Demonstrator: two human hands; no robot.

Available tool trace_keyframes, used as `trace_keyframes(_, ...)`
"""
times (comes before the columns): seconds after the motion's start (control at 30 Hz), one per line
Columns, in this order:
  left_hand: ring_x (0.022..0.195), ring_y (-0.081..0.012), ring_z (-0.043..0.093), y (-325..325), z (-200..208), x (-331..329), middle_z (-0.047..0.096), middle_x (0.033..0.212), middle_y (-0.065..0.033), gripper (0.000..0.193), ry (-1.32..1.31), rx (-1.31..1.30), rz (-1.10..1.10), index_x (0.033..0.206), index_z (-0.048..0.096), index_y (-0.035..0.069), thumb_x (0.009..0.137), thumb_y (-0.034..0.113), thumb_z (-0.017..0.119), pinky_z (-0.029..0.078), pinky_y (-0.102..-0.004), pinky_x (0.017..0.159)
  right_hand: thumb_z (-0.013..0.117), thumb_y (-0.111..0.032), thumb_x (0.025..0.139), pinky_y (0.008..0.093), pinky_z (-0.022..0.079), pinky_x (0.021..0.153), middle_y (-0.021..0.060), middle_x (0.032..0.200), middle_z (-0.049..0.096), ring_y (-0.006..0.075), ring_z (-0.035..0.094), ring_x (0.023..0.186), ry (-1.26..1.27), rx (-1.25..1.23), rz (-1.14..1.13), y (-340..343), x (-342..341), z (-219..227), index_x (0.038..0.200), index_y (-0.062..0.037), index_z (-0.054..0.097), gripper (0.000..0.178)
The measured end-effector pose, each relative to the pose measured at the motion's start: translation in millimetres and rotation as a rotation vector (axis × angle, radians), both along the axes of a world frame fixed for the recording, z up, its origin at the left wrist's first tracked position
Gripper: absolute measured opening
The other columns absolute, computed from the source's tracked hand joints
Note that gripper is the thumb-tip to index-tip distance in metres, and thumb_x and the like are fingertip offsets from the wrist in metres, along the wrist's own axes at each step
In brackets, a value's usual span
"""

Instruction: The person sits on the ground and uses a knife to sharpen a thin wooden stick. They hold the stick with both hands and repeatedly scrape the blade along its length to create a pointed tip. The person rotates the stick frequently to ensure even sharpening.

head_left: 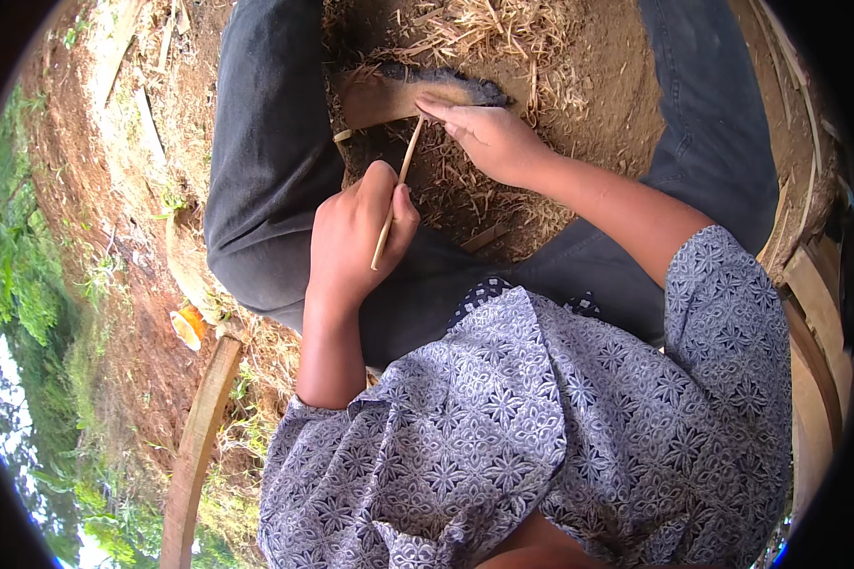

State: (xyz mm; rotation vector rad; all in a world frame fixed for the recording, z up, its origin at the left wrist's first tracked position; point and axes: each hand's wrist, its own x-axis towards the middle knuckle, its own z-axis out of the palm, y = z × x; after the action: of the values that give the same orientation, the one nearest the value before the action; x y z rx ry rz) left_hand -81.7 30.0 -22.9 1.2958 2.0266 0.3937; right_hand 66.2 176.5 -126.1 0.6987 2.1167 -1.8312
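Note:
My left hand [359,228] is closed around a thin, pale wooden stick [410,152], its thumb lying along it. The stick slants up and to the right, and its far end reaches the fingertips of my right hand [493,144]. That hand lies with fingers stretched out over a flat brown piece of wood [375,102] on the ground. The wood has a black, charred-looking far edge. Whether the right fingertips press on the stick's end or only on the wood, I cannot tell.
My bent legs in dark trousers [270,161] frame the work spot. Shavings [498,28] are scattered over the bare soil. A long timber [199,446] and an orange object [188,327] lie at the left, planks [816,294] at the right. Greenery grows far left.

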Motion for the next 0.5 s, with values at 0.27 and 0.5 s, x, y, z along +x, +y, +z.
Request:
trace_keyframes(0.27,0.064,-0.0405,0.061,-1.6,-0.2,-2.0,0.057,0.068,-0.0178,0.020,-0.029,-0.023,0.043,0.087,0.047,0.004,0.097,0.015,0.060,0.048,-0.0492,0.058,0.049,-0.006,0.105,0.0381,0.047,0.113,0.0117,0.153,0.053,0.0294,0.057,0.136,0.071,0.004,-0.041,-8.8,2.9,2.8,0.150,-0.0103,0.053,0.045)
trace_keyframes(0.5,0.064,-0.0406,0.061,1.8,0.0,-2.2,0.057,0.068,-0.0177,0.019,-0.069,-0.004,0.081,0.087,0.047,0.004,0.096,0.013,0.062,0.048,-0.0488,0.058,0.054,-0.014,0.103,0.0418,0.055,0.102,0.0102,0.144,0.060,0.0334,0.068,0.117,0.047,0.140,-0.079,-4.4,6.8,-21.8,0.146,-0.0139,0.057,0.044)
